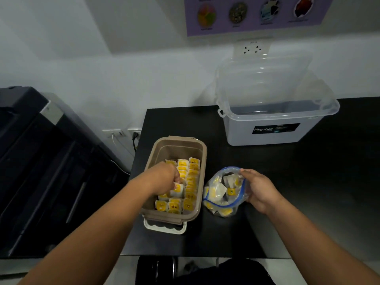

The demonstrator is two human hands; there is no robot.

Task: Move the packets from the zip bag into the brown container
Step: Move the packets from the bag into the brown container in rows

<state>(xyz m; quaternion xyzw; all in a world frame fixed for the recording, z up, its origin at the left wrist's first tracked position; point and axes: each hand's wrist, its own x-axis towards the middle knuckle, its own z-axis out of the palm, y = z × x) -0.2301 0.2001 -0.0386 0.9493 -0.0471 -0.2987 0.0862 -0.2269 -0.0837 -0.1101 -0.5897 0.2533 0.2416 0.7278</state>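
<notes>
- Over the brown container [181, 140], my left hand [164, 178] pinches a tea packet [177, 190] — placing it, I'd judge.
- Right hand [260, 191] grips the zip bag [218, 202]; next — release, fetch another.

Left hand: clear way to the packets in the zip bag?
Likely yes, once emptied: left hand grips a packet in the brown container; right hand holds the zip bag mouth open beside it.

We see a person's two arms, the left forearm [115, 212] and the right forearm [304, 229], both bare from the picture's lower edge to the wrist. The left hand [166, 177] and the right hand [260, 188] are bare as well. At bottom centre is a dark shape [232, 272], possibly clothing; we cannot tell.
</notes>
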